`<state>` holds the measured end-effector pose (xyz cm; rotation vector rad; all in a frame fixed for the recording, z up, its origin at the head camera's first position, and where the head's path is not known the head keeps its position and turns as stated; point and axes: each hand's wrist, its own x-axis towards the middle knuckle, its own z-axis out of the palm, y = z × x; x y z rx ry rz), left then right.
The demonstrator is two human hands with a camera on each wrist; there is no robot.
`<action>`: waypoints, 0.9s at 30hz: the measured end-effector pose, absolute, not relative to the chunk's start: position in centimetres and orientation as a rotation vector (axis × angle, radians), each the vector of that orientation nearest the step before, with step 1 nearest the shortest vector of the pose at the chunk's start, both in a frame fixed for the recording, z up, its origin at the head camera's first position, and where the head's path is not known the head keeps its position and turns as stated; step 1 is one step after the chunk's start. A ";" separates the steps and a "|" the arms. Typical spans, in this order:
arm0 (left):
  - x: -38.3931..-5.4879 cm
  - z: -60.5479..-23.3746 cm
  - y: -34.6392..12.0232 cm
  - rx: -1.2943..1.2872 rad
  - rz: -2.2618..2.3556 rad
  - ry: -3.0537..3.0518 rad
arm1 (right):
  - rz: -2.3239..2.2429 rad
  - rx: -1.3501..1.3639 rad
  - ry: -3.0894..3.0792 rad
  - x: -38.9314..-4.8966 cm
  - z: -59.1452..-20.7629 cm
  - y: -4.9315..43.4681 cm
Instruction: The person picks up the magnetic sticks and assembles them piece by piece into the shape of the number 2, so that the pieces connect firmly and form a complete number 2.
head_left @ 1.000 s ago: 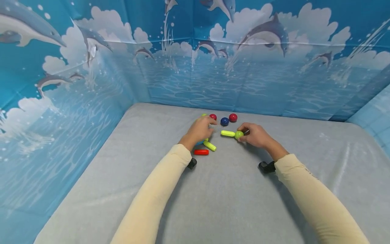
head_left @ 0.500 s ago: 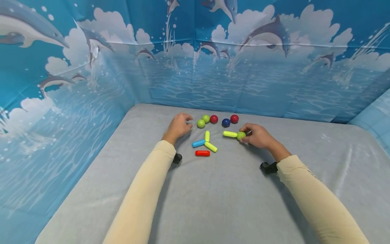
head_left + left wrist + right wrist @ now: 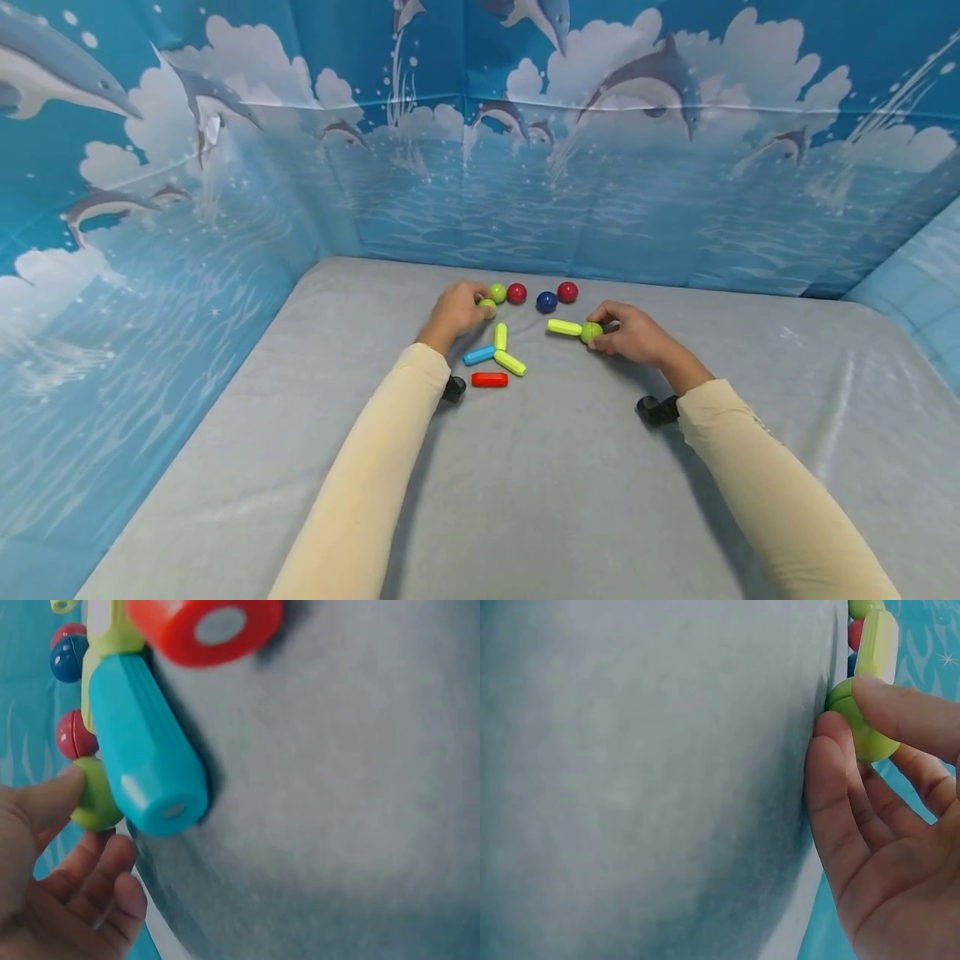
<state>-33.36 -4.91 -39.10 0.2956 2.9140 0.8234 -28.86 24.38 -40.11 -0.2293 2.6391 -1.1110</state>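
Note:
My left hand (image 3: pixel 454 312) has its thumb and fingertips around a small green ball (image 3: pixel 97 796), pinching it at the back left of the group. A second green ball (image 3: pixel 497 292) sits just behind. Farther right, my right hand (image 3: pixel 633 335) grips another green ball (image 3: pixel 592 332) between thumb and fingers. A yellow-green rod (image 3: pixel 564 327) extends leftward from this ball, joined end to surface. Between the hands, a blue rod (image 3: pixel 479 356) and two yellow-green rods (image 3: pixel 510 362) meet at their ends in a Y shape. Nearer lies a red rod (image 3: pixel 490 380).
Behind the rods, a red ball (image 3: pixel 517 292), a dark blue ball (image 3: pixel 547 302) and another red ball (image 3: pixel 567 292) lie along the back. The grey cloth-covered table (image 3: pixel 555 500) ends at a dolphin-print curtain (image 3: pixel 465 200) around its back and sides.
My left hand drew back left from over the rods, then came in to the green ball and took hold of it. The right hand keeps its ball and rod nearly still.

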 end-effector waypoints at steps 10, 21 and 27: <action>-33.4 -39.4 -5.4 0.300 0.873 2.868 | -1.130 -0.207 2.624 -29.0 -40.2 24.5; -33.1 -39.4 -5.5 0.303 0.861 2.829 | -1.137 -0.204 2.633 -29.3 -40.2 24.5; -32.9 -39.5 -5.7 0.314 0.839 2.791 | -1.141 -0.200 2.618 -29.3 -40.1 24.5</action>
